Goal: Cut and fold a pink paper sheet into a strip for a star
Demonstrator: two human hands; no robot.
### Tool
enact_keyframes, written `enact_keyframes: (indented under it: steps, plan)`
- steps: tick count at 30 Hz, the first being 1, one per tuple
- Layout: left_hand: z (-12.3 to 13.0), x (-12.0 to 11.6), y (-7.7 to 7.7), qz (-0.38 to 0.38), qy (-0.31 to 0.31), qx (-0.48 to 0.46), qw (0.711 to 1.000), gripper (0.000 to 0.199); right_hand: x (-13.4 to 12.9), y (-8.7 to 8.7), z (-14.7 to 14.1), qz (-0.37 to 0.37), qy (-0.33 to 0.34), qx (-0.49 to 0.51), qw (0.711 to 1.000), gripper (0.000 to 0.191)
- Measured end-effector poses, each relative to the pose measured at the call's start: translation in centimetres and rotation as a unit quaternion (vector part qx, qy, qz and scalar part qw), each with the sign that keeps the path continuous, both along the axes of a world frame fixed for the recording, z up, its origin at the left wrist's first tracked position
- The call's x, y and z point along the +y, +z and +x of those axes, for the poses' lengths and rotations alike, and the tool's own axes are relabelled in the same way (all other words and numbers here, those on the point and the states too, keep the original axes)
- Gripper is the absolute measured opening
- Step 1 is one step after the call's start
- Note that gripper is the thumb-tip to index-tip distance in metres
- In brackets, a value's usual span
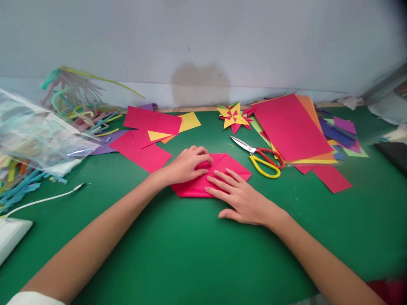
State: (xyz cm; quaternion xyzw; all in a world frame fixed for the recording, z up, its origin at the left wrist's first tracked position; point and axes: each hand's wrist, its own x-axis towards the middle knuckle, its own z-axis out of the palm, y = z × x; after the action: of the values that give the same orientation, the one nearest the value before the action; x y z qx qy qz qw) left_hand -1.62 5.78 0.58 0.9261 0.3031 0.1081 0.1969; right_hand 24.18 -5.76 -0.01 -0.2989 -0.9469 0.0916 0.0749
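A folded red sheet of paper (190,188) with slanted corners and visible creases lies flat on the green table (197,245). My left hand (189,165) rests on its left part with bent fingers, thumb and fingertips holding the paper. On the right part my right hand (237,195) lies palm down, its fingers stretched out and spread over the paper, the thumb just off its near edge. Both hands partly cover the sheet. Just right of it are scissors (251,149) with one red and one yellow handle, blades parted slightly.
A yellow, red and green paper star (233,116) lies behind the scissors. Stacked coloured sheets (291,127) are at the right, with loose red cut pieces (152,120) at the back left. A clear plastic bag (41,131), colourful fuzzy sticks (22,188) and a white cable (44,201) occupy the left.
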Motion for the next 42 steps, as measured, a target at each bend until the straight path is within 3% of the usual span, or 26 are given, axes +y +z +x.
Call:
enact_keyframes:
  steps: [42]
  plan:
    - [0.38, -0.50, 0.52, -0.003, 0.017, 0.006, 1.000, 0.025, 0.27, -0.02, -0.07, -0.028, -0.006, -0.008, 1.000, 0.072]
